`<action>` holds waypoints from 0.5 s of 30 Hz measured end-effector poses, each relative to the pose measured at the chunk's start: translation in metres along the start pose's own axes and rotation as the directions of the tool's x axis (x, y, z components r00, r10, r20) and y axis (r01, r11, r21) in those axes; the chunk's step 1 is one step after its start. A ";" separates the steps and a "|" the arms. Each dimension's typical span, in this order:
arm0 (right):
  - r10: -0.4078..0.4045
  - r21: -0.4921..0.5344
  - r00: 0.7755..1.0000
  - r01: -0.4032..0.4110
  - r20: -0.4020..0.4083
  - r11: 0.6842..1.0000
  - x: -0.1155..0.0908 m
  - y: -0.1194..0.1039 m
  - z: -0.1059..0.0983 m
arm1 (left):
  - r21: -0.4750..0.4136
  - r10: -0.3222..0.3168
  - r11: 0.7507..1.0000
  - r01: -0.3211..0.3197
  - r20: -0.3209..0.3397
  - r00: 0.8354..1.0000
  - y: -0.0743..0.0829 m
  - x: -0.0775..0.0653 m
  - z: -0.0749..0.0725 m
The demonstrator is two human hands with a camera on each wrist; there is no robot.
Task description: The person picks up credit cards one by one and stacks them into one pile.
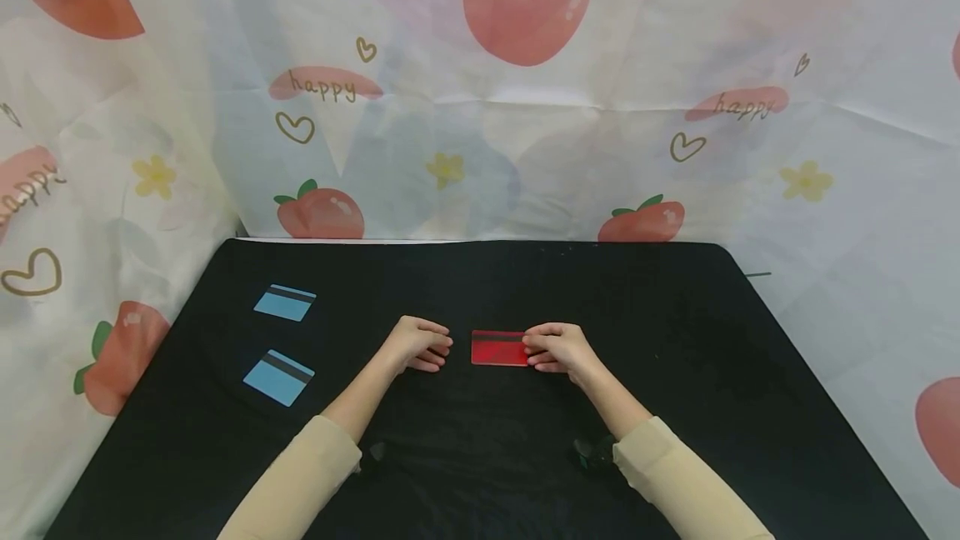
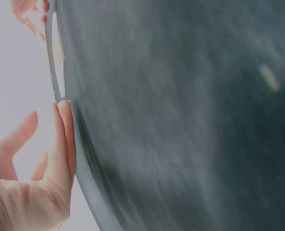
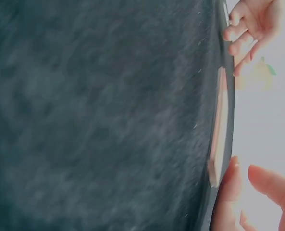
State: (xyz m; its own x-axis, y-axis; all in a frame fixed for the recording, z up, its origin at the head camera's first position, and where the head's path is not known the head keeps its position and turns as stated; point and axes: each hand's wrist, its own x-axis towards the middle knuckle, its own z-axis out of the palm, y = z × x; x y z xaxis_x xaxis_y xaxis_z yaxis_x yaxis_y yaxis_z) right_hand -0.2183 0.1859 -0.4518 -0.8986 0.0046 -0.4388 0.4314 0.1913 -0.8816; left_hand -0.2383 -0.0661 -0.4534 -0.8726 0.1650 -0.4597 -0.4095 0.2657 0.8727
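Observation:
A red card (image 1: pixel 495 352) with a dark stripe lies flat on the black table, between the two hands. My right hand (image 1: pixel 558 350) is at its right end, fingertips overlapping that edge in the head view. In the right wrist view the thumb stands apart from the fingers, and the card (image 3: pixel 219 127) lies just beyond the fingertips; whether they touch it I cannot tell. To the left of the card, my left hand (image 1: pixel 422 345) rests near the table with loosely bent fingers and holds nothing. A small gap separates it from the card.
Two blue cards with dark stripes lie at the left of the black table (image 1: pixel 675 315), one farther back (image 1: pixel 285 304) and one nearer (image 1: pixel 277 382). A patterned white cloth (image 1: pixel 525 148) hangs behind the table and along its sides.

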 end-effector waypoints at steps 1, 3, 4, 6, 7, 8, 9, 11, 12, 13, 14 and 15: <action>-0.005 0.010 1.000 0.005 0.005 1.000 -0.001 -0.001 0.001 | 0.009 0.005 1.000 -0.005 0.002 1.000 0.000 -0.001 -0.004; -0.011 0.038 1.000 0.010 0.019 0.999 -0.002 -0.002 0.006 | 0.020 0.018 1.000 -0.018 0.004 1.000 -0.002 -0.004 -0.013; -0.015 0.055 0.999 0.013 0.029 0.998 -0.003 -0.002 0.008 | 0.027 0.024 0.999 -0.025 0.007 1.000 -0.003 -0.006 -0.017; -0.020 0.086 0.998 0.016 0.054 0.996 -0.005 -0.004 0.013 | 0.042 0.042 0.998 -0.042 0.013 0.999 -0.005 -0.009 -0.027; -0.022 0.107 0.998 0.015 0.063 0.994 -0.006 -0.004 0.016 | 0.049 0.052 0.997 -0.053 0.017 0.999 -0.005 -0.011 -0.032; -0.022 0.125 0.997 0.012 0.072 0.992 -0.007 -0.004 0.020 | 0.059 0.064 0.996 -0.066 0.022 0.998 -0.006 -0.013 -0.037; -0.022 0.142 0.997 0.011 0.080 0.990 -0.007 -0.004 0.023 | 0.073 0.078 0.994 -0.080 0.029 0.996 -0.007 -0.014 -0.043; -0.024 0.169 0.995 0.007 0.096 0.986 -0.009 -0.005 0.030 | 0.095 0.103 0.990 -0.106 0.040 0.994 -0.009 -0.019 -0.054; -0.024 0.183 0.995 0.005 0.102 0.983 -0.010 -0.005 0.033 | 0.103 0.112 0.988 -0.116 0.040 0.993 -0.010 -0.021 -0.060; -0.025 0.191 0.994 0.004 0.106 0.981 -0.010 -0.005 0.037 | 0.111 0.119 0.986 -0.123 0.043 0.992 -0.012 -0.024 -0.067; -0.024 0.197 0.994 0.002 0.111 0.980 -0.011 -0.006 0.041 | 0.121 0.125 0.984 -0.129 0.046 0.991 -0.014 -0.026 -0.073; -0.024 0.201 0.993 0.000 0.116 0.980 -0.012 -0.006 0.044 | 0.130 0.127 0.983 -0.132 0.046 0.991 -0.015 -0.028 -0.079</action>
State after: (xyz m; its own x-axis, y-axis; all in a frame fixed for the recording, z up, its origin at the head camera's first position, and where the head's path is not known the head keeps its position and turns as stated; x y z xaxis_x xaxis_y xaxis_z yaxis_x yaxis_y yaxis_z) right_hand -0.2070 0.1412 -0.4489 -0.8932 -0.1141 -0.4350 0.4389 -0.0096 -0.8985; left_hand -0.2286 -0.1503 -0.4410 -0.9044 0.2411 -0.3520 -0.2524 0.3628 0.8970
